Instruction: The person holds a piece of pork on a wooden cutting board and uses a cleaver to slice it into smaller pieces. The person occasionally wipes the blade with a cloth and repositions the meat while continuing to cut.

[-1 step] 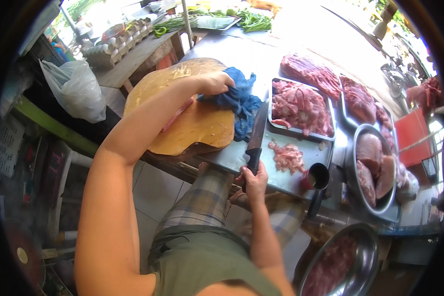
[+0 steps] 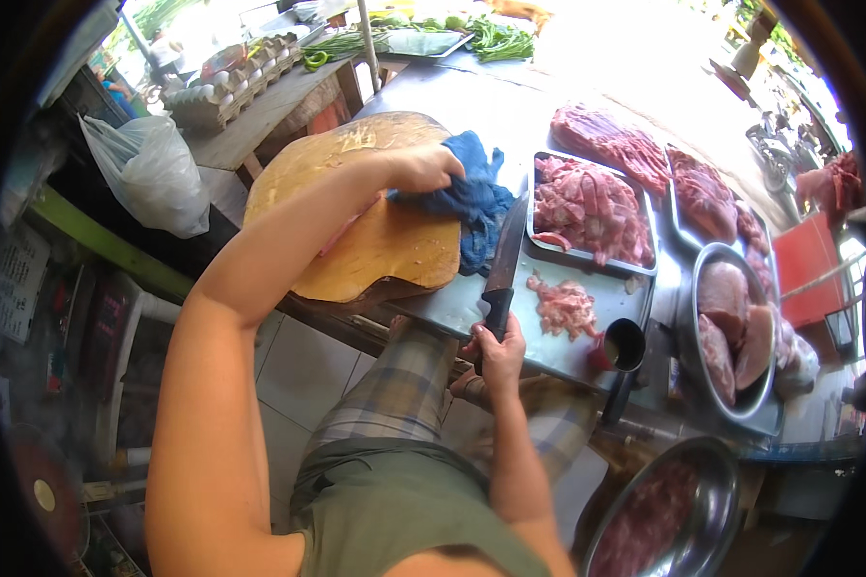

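Observation:
My left hand (image 2: 431, 170) reaches across the wooden chopping board (image 2: 394, 255), its fingers closed on a bunched blue cloth (image 2: 481, 207). The cloth lies over the board's right edge and spills onto the metal table. A thin strip of meat (image 2: 348, 231) rests on the board, partly hidden beneath my left forearm. At the table's near edge my right hand (image 2: 498, 351) is wrapped around the black handle of a large knife (image 2: 507, 245). Its broad dark blade points away from me, between the cloth and a tray of cut meat (image 2: 592, 207).
Meat scraps (image 2: 561, 308) and a dark cup (image 2: 622, 344) are right of the knife. Farther right are meat slabs (image 2: 611, 144) and a metal bowl (image 2: 683, 332) of meat chunks. Another bowl (image 2: 722, 505) stands lower. Egg trays (image 2: 231, 91) and a white plastic bag (image 2: 154, 178) are left.
My left hand has shifted slightly toward me and to the right with the blue cloth. The knife in my right hand has barely moved.

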The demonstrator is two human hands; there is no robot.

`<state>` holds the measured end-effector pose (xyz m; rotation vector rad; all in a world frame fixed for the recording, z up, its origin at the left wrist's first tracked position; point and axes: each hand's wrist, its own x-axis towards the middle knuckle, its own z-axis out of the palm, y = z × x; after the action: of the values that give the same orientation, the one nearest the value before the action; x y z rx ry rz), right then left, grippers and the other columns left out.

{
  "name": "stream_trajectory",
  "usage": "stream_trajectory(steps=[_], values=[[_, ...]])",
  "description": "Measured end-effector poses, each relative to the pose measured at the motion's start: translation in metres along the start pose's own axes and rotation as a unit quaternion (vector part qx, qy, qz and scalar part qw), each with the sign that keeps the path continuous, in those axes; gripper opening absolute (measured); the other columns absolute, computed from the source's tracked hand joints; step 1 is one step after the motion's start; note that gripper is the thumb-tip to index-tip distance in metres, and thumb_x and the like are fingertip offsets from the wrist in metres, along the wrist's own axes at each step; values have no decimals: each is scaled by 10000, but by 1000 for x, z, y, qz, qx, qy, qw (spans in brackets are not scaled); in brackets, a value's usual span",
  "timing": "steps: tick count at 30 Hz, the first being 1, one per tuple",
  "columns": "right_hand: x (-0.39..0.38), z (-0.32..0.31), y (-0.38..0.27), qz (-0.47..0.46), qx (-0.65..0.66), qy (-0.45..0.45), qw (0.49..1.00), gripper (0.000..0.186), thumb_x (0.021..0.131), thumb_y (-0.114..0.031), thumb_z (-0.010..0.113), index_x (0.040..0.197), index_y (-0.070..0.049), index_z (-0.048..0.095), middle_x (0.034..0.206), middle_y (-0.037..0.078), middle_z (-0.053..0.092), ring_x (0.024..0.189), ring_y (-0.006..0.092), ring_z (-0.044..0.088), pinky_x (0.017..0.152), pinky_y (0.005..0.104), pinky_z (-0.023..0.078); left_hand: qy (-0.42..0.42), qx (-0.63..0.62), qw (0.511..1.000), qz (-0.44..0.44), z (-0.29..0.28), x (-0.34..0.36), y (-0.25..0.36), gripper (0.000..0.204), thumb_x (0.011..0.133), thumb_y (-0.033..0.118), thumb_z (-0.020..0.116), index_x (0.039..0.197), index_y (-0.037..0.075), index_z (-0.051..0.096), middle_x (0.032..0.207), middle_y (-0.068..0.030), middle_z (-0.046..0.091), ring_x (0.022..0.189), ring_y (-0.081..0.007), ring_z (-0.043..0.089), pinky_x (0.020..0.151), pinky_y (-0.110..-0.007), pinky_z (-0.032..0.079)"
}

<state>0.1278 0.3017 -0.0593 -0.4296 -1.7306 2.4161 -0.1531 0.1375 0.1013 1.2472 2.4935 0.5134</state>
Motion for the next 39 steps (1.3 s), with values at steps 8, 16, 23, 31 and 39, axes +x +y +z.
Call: stream_trajectory(steps=[8, 16, 23, 31, 39], values=[[-2, 1, -6, 19, -10, 15, 1000, 380, 906, 19, 625, 1271, 19, 518, 887, 54, 624, 610, 98, 599, 569, 257, 565, -42, 86, 995, -29, 64, -92, 101, 393, 961, 261, 578, 1185, -61, 603, 1149, -294, 641, 1091, -409, 634, 917, -450, 520], [-3, 3, -13, 25, -1, 6, 1000, 316, 913, 21, 621, 1218, 16, 536, 882, 55, 624, 612, 102, 601, 572, 258, 564, 47, 112, 993, 12, 103, -118, 91, 654, 1016, 310, 520, 1562, 56, 265, 1573, -294, 255, 1485, -446, 211, 1197, -522, 219], [-2, -2, -9, 26, -11, 3, 1000, 305, 914, 17, 616, 1208, 12, 535, 877, 52, 628, 612, 96, 599, 569, 250, 555, 169, -26, 985, 1, 84, -98, 79, 337, 972, 192, 596, 1258, 12, 608, 1140, -235, 666, 1085, -391, 632, 913, -432, 520], [-2, 2, -12, 38, -7, 16, 999, 328, 912, 20, 619, 1230, 4, 539, 872, 42, 618, 609, 88, 594, 569, 252, 563, 194, 130, 957, -173, 45, -19, 9, 231, 907, 221, 670, 1056, 55, 729, 931, -201, 712, 891, -369, 684, 839, -435, 534], [0, 0, -7, 6, 3, 14, 1000, 353, 906, 5, 605, 1249, 12, 523, 845, 43, 603, 599, 111, 601, 555, 263, 544, 204, 84, 968, -119, 16, -3, -55, 172, 781, 219, 724, 881, 93, 785, 830, -166, 730, 811, -301, 719, 766, -401, 554]])
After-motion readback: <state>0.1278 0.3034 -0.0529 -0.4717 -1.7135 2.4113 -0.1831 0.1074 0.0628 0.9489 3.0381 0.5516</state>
